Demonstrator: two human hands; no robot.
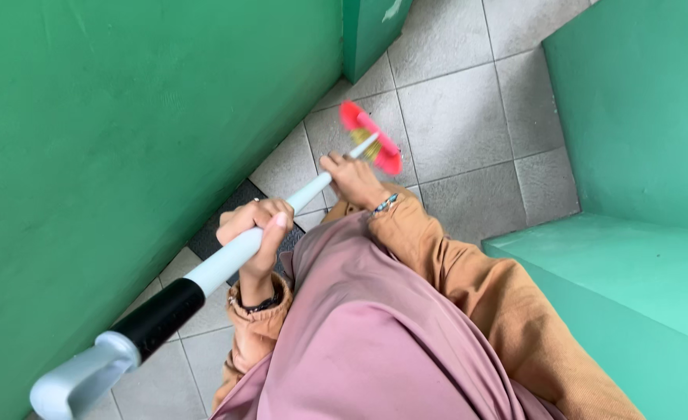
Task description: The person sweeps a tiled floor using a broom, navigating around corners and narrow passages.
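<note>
Handle end: The pale grey hooked end of the broom handle (pixel 204 281) sits nearest the viewer at the lower left, followed by a black grip section, then a long pale blue-grey shaft slanting up and to the right.
Clothing: A mauve garment (pixel 375 334) fills the lower middle, with mustard-orange sleeves (pixel 468 288) on both arms.
Left hand: The left hand (pixel 254 229) is wrapped around the shaft just above the black section, fingers curled shut over it and thumb on top. A dark band circles the wrist.
Right hand: The right hand (pixel 354 179) grasps the shaft farther along, close to the broom head, fingers closed around it. A beaded bracelet shows at the wrist.
Broom head: The red broom head (pixel 370 138) rests low over the floor just beyond the right hand, with yellowish bristles showing under it.
Floor: Grey square tiles (pixel 453 109) with darker joints run away from the person; a dark mat (pixel 212 233) lies under the left hand, against the wall.
Walls: A green wall (pixel 126 117) rises close on the left. A lighter green ledge and wall (pixel 639 257) stand on the right.
</note>
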